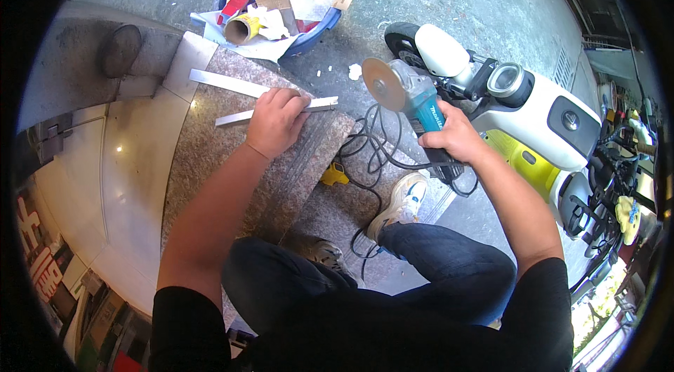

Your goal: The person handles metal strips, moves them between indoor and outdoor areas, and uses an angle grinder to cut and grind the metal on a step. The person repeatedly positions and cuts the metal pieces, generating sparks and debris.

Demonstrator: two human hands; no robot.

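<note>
My right hand (455, 135) is wrapped round the teal body of an angle grinder (430, 114), held up off the step's right corner. Its brown cutting disc (383, 84) faces up and to the left, apart from the metal. With closed fingers, my left hand (276, 121) presses on a silvery metal strip (235, 118) lying on the speckled granite step (210, 154). That strip's far end pokes out past my fingers near the step's edge. A second metal strip (223, 81) slants in from the upper left and meets the same hand, its end hidden under my fingers.
A black cord (379, 140) loops below the grinder, over the lower step and by my shoe (406, 202). Beside it lies a yellow tool (335, 175), partly hidden. A blue tub (309, 41) of scraps stands beyond the step. A white-and-yellow scooter (540, 119) is close on the right.
</note>
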